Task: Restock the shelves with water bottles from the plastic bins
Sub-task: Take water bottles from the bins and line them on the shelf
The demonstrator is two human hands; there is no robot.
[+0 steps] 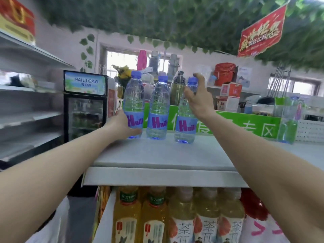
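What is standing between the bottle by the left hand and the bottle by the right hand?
One more water bottle, upright on the shelf top, stands between the left bottle and the right bottle. The head view shows it.

Green ivy leaves (pixel 157 16) hang thick across the ceiling, and a red banner (pixel 261 32) dangles among them at the right. Daylight pours through the window (pixel 122 62) in the pale back wall. A small black drinks fridge (pixel 85 104) (its sign reads HAILIGAO) stands at the left, beside grey wall shelving (pixel 29 118). Red basins (pixel 224 72) sit stacked further back.
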